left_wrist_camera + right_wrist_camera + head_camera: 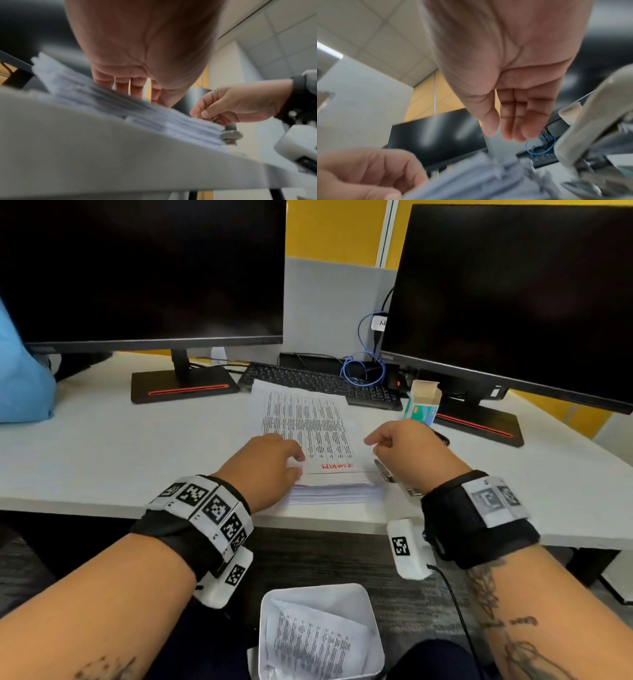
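A thick stack of white printed sheets [329,440] lies at the near edge of the pale grey desk [120,440]. The left hand [265,470] seems to pinch the stack's near-left corner between thumb and curled fingers, though blur leaves that unsure. The right hand [407,450] hovers loosely curled and holds nothing over the silver metal stapler [387,472] beside the stack. Fastening looks not yet begun; one printed sheet already sits in the white plastic bin [270,604].

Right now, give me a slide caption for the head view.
Left hand grips the corner of a paper stack while the right hand hovers over a stapler on the desk.
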Available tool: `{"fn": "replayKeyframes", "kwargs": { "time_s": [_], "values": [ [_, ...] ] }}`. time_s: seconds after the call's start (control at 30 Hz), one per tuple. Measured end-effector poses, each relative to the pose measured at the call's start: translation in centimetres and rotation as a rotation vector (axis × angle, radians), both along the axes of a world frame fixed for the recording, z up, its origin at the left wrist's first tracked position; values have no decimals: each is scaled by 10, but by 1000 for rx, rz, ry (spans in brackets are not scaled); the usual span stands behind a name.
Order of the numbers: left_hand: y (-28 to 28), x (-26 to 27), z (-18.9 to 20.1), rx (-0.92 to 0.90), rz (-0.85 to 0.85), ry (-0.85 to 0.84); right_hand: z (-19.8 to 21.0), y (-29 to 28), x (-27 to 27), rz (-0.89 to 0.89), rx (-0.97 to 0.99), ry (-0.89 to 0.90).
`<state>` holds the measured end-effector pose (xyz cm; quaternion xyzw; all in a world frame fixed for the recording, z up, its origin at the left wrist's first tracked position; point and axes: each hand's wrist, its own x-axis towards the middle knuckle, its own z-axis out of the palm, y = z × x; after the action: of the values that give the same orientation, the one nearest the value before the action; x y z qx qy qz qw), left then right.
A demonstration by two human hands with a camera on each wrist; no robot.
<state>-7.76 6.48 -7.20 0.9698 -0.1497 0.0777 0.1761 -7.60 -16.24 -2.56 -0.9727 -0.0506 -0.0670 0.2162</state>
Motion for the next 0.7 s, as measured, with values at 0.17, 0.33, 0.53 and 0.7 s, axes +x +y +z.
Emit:
{"fn": "replayKeyframes", "kwargs": {
  "time_s": [0.17,0.33,0.53,0.7],
  "values": [
    [1,17,-5,47,27,111,-16,14,19,159,-213,163],
    [-5,19,1,272,24,-59,-15,26,28,223,-340,175],
    [-7,21,1,213,30,-154,-14,36,28,244,-373,118],
    [-3,7,16,-162,35,-124,-12,34,22,142,-342,-64]
  ]
}}
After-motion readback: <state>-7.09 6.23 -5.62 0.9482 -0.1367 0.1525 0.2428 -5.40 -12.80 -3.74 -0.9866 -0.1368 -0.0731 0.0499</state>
